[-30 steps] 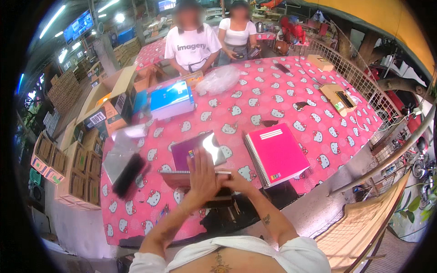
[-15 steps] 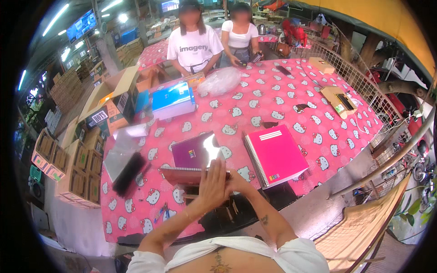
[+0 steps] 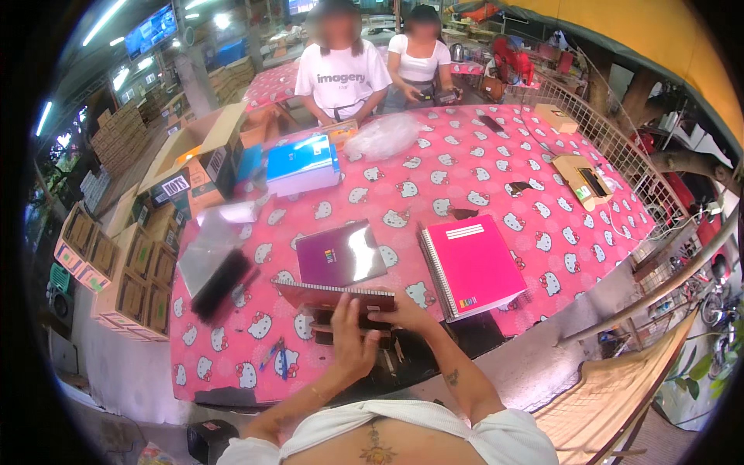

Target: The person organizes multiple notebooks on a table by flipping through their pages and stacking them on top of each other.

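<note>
A spiral notebook with a dark reddish-brown side facing me stands tilted up near the table's front edge, its wire binding along the top. My right hand grips its right end, fingers curled round it. My left hand is in front of it, fingers stretched toward its face and thumb apart. Dark block-like parts, partly hidden by my hands, are just below the notebook. Behind it lies a glossy purple notebook. To the right is a stack of pink spiral notebooks.
The table has a pink patterned cloth. On it are a blue-covered stack, a black brush, blue pens, a clear plastic bag and a cardboard box. Cartons stand left. Two people are across the table.
My left hand has moved down toward me from the notebook's top edge, uncovering its wire binding. My right hand stays at its right end. The whole view has shifted slightly.
</note>
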`<state>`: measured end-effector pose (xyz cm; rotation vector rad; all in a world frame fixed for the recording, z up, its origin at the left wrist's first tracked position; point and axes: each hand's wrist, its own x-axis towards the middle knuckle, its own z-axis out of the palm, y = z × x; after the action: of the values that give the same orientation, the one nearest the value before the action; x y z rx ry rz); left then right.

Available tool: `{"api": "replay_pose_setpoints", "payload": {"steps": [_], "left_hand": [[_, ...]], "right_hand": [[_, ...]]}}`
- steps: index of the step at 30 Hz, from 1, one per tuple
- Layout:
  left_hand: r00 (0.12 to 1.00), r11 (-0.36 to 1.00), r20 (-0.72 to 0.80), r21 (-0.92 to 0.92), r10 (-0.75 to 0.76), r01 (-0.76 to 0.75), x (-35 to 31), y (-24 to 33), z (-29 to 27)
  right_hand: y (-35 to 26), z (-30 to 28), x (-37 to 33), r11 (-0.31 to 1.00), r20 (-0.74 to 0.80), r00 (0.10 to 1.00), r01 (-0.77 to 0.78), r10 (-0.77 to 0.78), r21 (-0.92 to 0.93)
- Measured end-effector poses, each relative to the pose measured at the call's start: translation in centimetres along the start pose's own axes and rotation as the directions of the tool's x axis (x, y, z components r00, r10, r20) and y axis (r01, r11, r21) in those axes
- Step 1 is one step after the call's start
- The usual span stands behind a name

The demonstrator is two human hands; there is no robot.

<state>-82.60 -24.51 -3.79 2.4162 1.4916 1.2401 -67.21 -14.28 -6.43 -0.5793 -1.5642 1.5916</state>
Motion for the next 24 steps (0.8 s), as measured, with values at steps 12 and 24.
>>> {"api": "replay_pose_setpoints", "payload": {"steps": [12,24], "left_hand": [[0.587,0.313,0.284,-0.631,-0.758,0.71,-3.6,0.2,-0.1],[0.688,-0.51,0.724,-0.573,0.051,0.641,-1.9,-12.1,2.9]], "right_hand": [[-2.9,3.0,-6.3,0.853,-0.214,0.976,-0.094,-0.022,-0.514],[0.0,12.3,-7.1,0.93,-0.265,0.96,-0.015,-0.089,-0.368]]}}
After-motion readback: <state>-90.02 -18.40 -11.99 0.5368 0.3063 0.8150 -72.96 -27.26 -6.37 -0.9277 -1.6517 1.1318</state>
